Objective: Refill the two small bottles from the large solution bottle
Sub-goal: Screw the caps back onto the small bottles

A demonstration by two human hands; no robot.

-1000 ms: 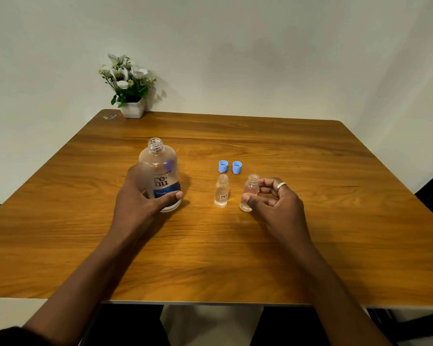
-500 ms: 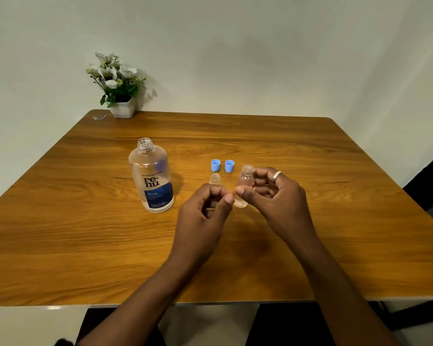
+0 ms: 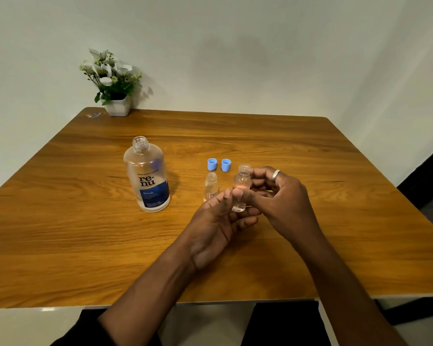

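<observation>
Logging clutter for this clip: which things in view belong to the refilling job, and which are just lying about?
Job in hand:
- large solution bottle, uncapped
- standing small bottle
- held small bottle, pinched between right hand and left hand
- left blue cap
- right blue cap

Lying about:
- flower pot at the table far corner
- small scrap beside it

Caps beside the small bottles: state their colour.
Both caps are light blue; the head view shows them best.

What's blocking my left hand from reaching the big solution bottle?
Nothing visible. Bare table lies between the left hand and the large solution bottle. The standing small bottle stands beyond the hand, off that line. That hand holds the other small bottle.
</observation>
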